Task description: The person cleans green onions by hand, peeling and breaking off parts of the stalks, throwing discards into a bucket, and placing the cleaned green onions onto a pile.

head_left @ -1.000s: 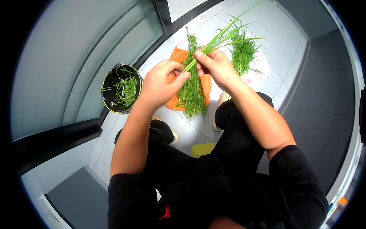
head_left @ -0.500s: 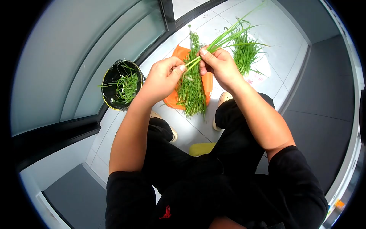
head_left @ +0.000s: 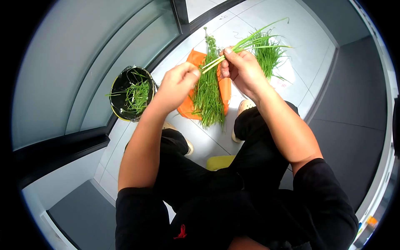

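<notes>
My right hand (head_left: 243,68) pinches a small bunch of long green stalks (head_left: 250,41), whose pale ends point left toward my other hand. Just off those ends is my left hand (head_left: 178,85), its thumb and fingers pressed together; what it holds, if anything, is too small to name. Below both hands a pile of green stalks (head_left: 208,98) lies on an orange bag (head_left: 225,89) on the floor. Beyond my right hand, another heap of green stalks (head_left: 267,58) rests on a whitish sheet (head_left: 287,71).
A black-lined bucket (head_left: 119,89) with scraps of green stalks stands at the left beside the glass door (head_left: 96,62). My shoes are on the tiled floor, with a yellow-green object (head_left: 220,162) between my legs. Dark grey panels (head_left: 350,108) run along the right.
My left hand has come away from the stalks' pale ends, moving slightly left and down. My right hand, still holding the bunch, has shifted a little to the right.
</notes>
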`<state>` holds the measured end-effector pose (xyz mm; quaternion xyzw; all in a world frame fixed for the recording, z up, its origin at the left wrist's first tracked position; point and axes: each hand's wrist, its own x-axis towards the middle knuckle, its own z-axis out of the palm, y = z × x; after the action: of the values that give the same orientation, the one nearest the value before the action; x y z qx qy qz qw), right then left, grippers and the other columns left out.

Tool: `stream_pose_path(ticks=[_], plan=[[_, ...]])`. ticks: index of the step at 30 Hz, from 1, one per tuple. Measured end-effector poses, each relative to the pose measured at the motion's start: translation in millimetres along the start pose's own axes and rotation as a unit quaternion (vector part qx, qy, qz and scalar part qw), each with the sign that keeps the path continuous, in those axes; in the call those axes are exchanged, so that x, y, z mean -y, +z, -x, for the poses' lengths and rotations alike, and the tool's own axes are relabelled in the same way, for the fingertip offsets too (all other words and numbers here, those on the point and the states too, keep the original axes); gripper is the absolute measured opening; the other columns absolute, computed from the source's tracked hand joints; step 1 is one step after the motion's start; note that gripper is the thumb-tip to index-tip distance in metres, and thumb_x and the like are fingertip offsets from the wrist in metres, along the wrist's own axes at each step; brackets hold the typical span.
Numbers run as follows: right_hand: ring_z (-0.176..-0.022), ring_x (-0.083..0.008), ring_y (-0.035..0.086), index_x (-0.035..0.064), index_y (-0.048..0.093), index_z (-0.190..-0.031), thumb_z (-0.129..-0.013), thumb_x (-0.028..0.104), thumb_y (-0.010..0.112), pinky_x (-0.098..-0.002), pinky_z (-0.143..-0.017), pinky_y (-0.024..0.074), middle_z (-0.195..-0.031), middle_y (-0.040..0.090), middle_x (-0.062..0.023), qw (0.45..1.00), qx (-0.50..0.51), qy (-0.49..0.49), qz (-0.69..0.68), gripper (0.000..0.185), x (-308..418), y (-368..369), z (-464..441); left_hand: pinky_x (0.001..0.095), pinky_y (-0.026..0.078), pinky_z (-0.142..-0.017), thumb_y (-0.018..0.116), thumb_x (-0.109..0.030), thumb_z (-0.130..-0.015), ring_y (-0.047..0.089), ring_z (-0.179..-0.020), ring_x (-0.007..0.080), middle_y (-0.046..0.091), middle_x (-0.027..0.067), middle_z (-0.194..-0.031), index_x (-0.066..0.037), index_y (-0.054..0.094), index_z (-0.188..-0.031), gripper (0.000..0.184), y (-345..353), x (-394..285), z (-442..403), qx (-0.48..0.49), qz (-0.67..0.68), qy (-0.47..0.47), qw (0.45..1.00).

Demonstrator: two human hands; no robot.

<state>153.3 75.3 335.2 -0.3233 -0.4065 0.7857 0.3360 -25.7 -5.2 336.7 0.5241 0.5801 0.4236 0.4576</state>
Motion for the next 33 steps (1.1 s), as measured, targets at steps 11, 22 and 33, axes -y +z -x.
stream_pose_path(ticks=[11, 22, 33], plan=[[-0.058, -0.0110, 0.054, 0.0043, 0.052, -0.085, -0.090, 0.022, 0.050, -0.0232, -0.058, 0.0460, -0.069, 0.055, -0.0022, 0.999, 0.022, -0.023, -0.018, 0.018, -5, 9, 2, 0.0208, 0.033, -0.055, 0.049, -0.013, -0.088, 0.037, -0.060, 0.0045, 0.042, -0.0035, -0.063, -0.002, 0.052, -0.078, 0.015, 12, -6, -1, -0.010, -0.035, 0.083, 0.996], [-0.058, -0.0115, 0.051, 0.0033, 0.053, -0.083, -0.090, 0.024, 0.050, -0.0247, -0.058, 0.0450, -0.068, 0.053, -0.0022, 0.999, 0.001, -0.048, -0.012, 0.022, 0, 2, 0, 0.0237, 0.033, -0.053, 0.048, -0.014, -0.088, 0.038, -0.058, 0.0070, 0.043, -0.0016, -0.062, -0.002, 0.049, -0.073, 0.019, -3, -19, 2, 0.009, -0.104, 0.026, 0.994], [-0.055, -0.0104, 0.053, 0.0031, 0.055, -0.084, -0.089, 0.025, 0.053, -0.0229, -0.055, 0.0456, -0.066, 0.055, -0.0026, 0.993, 0.032, -0.026, 0.111, 0.023, -5, 9, 5, 0.0254, 0.038, -0.052, 0.062, -0.011, -0.078, 0.044, -0.056, 0.0104, 0.049, 0.0041, -0.066, 0.001, 0.057, -0.077, 0.014, 6, -6, -1, -0.032, -0.130, 0.150, 0.980]])
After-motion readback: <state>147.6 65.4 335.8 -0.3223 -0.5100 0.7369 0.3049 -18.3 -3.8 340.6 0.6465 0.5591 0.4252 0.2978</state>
